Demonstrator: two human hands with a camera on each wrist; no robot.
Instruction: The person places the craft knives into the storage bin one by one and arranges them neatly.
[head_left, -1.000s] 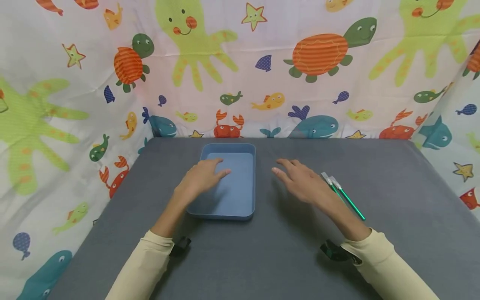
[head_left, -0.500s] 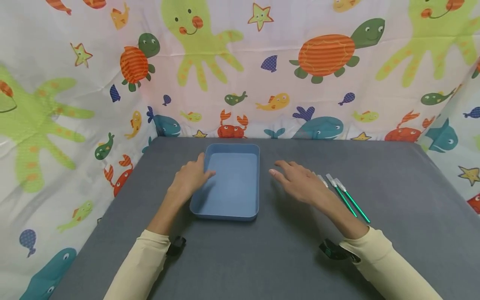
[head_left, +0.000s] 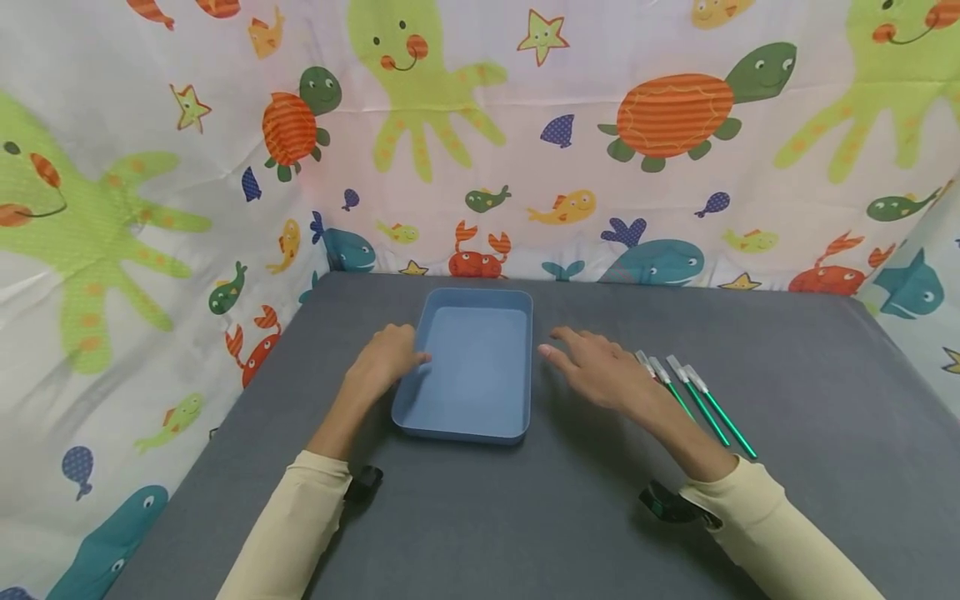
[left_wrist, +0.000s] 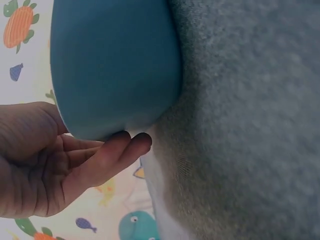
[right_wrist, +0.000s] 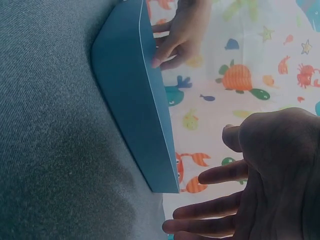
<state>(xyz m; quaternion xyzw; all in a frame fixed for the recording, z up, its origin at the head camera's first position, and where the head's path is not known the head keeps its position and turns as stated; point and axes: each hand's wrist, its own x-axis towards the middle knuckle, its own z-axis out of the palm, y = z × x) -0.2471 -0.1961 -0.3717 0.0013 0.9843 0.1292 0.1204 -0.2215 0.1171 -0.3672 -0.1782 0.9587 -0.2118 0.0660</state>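
A shallow blue tray (head_left: 480, 375) lies on the grey table. At its left side, my left hand (head_left: 384, 357) grips the wall, the thumb over the rim inside and the fingers outside. The left wrist view has the fingertips (left_wrist: 142, 141) against the tray's outer wall (left_wrist: 115, 65); the thumb is hidden behind the wall. My right hand (head_left: 600, 371) hovers just right of the tray, holding nothing. Its fingers (right_wrist: 210, 206) are spread and loosely straight in the right wrist view, apart from the tray wall (right_wrist: 132, 95).
Several slim green pen-like sticks (head_left: 723, 414) with whitish ends lie side by side right of my right hand, partly covered by the forearm. A white curtain (head_left: 465, 83) printed with sea animals rises along the table's back and sides.
My left hand has moved from above the tray to its left wall and taken hold of it. The right hand has shifted slightly toward the tray, uncovering more of the green sticks.
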